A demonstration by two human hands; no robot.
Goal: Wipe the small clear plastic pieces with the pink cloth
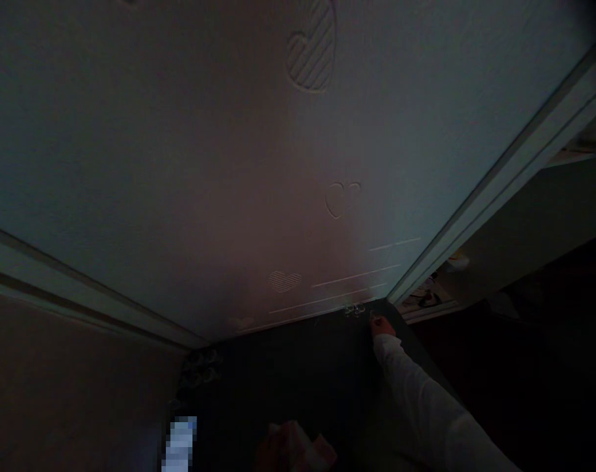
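The picture is very dark. My right hand, at the end of a white sleeve, reaches to the far right corner of a dark surface. Its fingers are pressed together on something small that I cannot make out. Just left of it, small clear ring-like items lie along the wall's foot. At the bottom centre is a crumpled pink and white cloth; my left hand seems to be at its left side, too dim to make out.
A pale wall panel with embossed hearts and lines rises behind the surface. More round clear items sit at the far left corner. A bright pixelated patch is at lower left. Shelves with objects stand at right.
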